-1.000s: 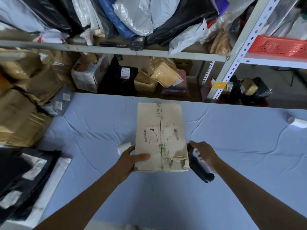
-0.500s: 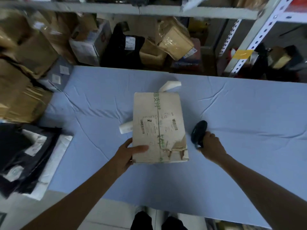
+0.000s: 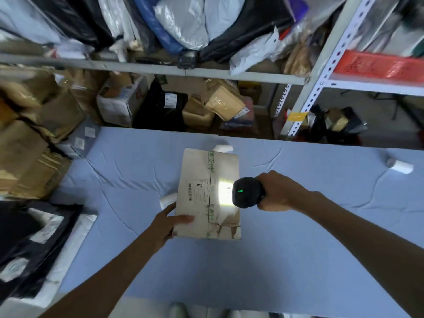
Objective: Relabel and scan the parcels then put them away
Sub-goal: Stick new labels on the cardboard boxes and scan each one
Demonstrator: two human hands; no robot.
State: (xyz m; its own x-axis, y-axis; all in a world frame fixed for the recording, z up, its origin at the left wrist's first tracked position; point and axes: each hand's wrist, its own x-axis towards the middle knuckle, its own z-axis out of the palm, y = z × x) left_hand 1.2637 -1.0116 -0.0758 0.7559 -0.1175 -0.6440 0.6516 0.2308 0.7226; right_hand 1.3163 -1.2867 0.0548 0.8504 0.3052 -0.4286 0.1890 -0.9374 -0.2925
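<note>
label print unreadable, far roll half hidden

The parcel is beige, with green characters along a thin dark line and a pale label printed in black. At the parcel's right edge, the scanner in my right hand is black with one green light. Under the parcel, the table cover is plain pale blue.

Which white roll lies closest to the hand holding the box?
The roll left of the box, just beyond the left hand; a second roll lies behind the box, a third roll far right.
</note>
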